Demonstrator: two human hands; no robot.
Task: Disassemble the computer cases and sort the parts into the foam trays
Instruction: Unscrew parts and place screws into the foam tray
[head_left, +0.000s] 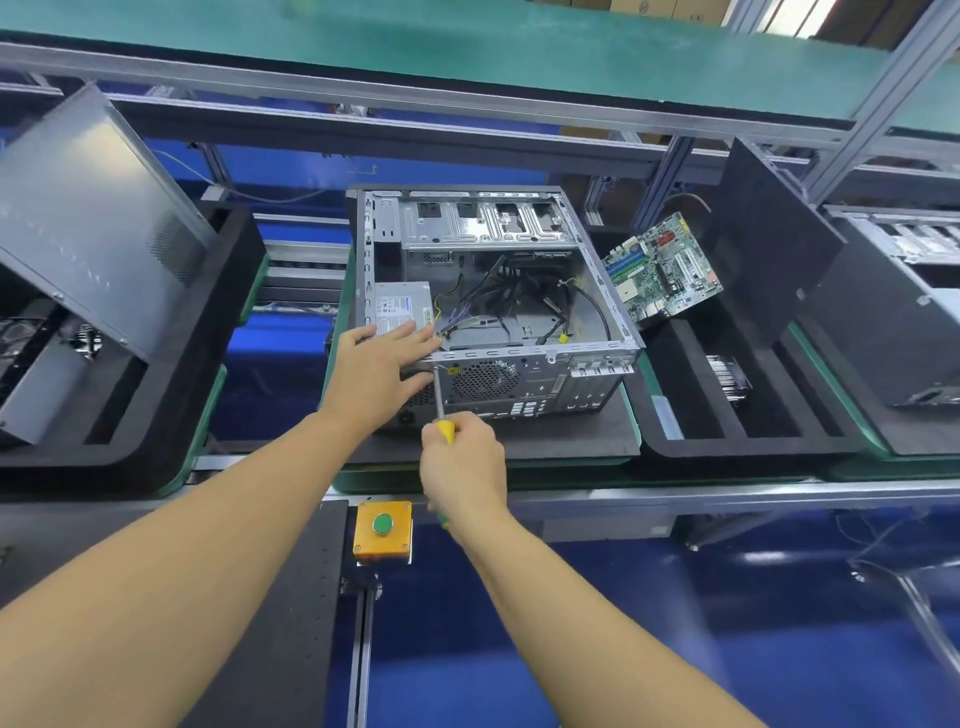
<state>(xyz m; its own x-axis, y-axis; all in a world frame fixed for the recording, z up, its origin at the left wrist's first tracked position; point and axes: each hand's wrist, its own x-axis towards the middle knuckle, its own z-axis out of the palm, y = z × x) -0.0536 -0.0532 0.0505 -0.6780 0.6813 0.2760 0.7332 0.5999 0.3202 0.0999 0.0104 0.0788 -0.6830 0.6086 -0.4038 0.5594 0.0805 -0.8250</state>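
Your case (467, 228) is bare silver-grey steel. Its rear fan grille (485, 379) is a honeycomb of punched holes, with a small yellow sticker (453, 372) beside it. The PSU (402, 309) is grey, its label white with blue print. Inside, the cables (524, 296) are mostly black, a few yellow and purple. Your screwdriver (445, 431) has a yellow handle, green butt and silver shaft. The motherboard (662, 270) is green, with blue, white and red slots. The trays (691, 384) are black foam. On your left, the side panel (88, 218) is grey with a dotted vent patch. The button box (363, 540) is orange-yellow, its button (382, 524) green. The shelf mat (467, 57) is teal green, the floor (519, 623) blue.
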